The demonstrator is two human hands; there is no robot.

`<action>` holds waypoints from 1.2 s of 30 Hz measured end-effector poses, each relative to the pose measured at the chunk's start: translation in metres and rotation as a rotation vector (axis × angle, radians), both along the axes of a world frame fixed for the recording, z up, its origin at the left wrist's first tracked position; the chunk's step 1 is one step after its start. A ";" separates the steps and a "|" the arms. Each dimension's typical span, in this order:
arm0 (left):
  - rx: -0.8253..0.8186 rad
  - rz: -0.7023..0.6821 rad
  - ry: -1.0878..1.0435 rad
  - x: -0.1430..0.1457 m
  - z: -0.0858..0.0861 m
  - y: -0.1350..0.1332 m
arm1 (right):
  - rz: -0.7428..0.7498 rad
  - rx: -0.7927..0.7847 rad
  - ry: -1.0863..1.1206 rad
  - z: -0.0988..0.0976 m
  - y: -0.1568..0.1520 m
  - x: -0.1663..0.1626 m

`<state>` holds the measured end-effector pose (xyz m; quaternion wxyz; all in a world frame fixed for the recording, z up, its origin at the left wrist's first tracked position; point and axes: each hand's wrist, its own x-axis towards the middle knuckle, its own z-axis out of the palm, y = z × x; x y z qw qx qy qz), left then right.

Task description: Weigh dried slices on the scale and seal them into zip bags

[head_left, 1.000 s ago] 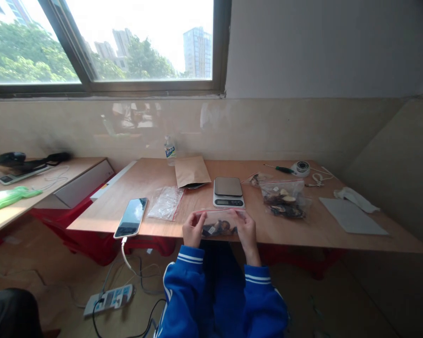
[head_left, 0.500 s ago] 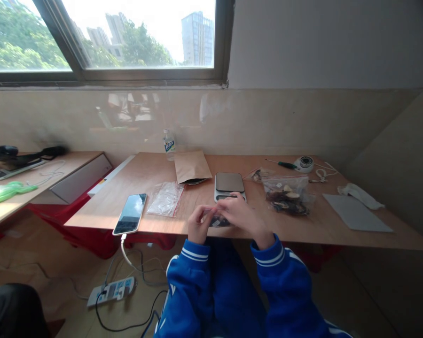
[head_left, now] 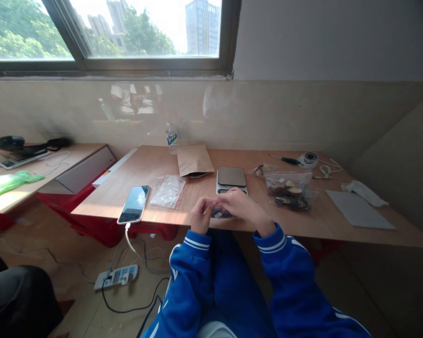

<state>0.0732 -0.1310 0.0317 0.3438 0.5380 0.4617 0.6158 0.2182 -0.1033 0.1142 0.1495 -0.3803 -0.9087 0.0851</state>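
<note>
Both hands meet at the table's near edge over a small clear zip bag (head_left: 221, 212) with dark pieces inside. My left hand (head_left: 200, 215) pinches the bag's top at its left end. My right hand (head_left: 243, 206) is closed on the same top edge, its fingers hiding much of the seal. Just behind the hands stands a kitchen scale (head_left: 231, 176) with a bare metal plate. To the right lies a larger zip bag of dried mushrooms (head_left: 289, 191), and a smaller bag with brown pieces (head_left: 262, 169) is behind it.
Left of the hands lie empty clear bags (head_left: 168, 191) and a phone (head_left: 134, 204) on a white cable. A brown paper pouch (head_left: 195, 160) and a bottle (head_left: 171, 138) stand farther back. At right are a screwdriver (head_left: 289, 160), a round camera (head_left: 309, 160) and a grey sheet (head_left: 359, 209).
The view has tilted down slightly. Both hands stay at the small bag's top edge, and the right fingers have come closer to the left ones.
</note>
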 end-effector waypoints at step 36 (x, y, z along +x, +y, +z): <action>-0.028 0.139 -0.128 -0.006 -0.005 0.005 | -0.046 0.023 0.125 -0.025 0.008 0.010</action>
